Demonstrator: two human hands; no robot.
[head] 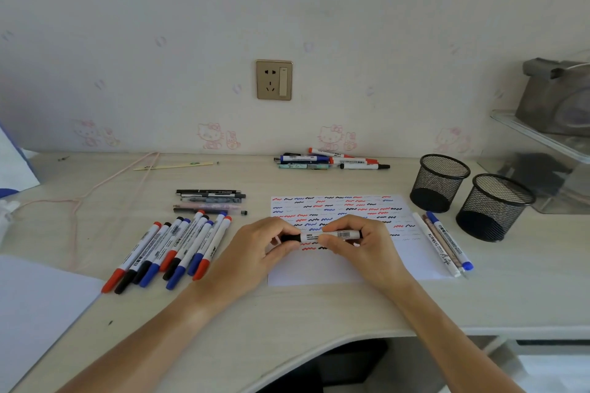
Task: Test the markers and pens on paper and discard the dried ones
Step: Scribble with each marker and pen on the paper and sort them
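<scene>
Black-capped whiteboard marker held level between both hands above the scribbled paper.

The left hand pinches the black cap end while the right hand curls round the white barrel (barcode facing up), so the marker spans the gap between the two grips, over the paper's lower rows of red, blue and black squiggles. A row of red, black and blue markers lies toward the desk's left front edge; three pens sit along the paper's right edge, near two mesh pen cups.
</scene>
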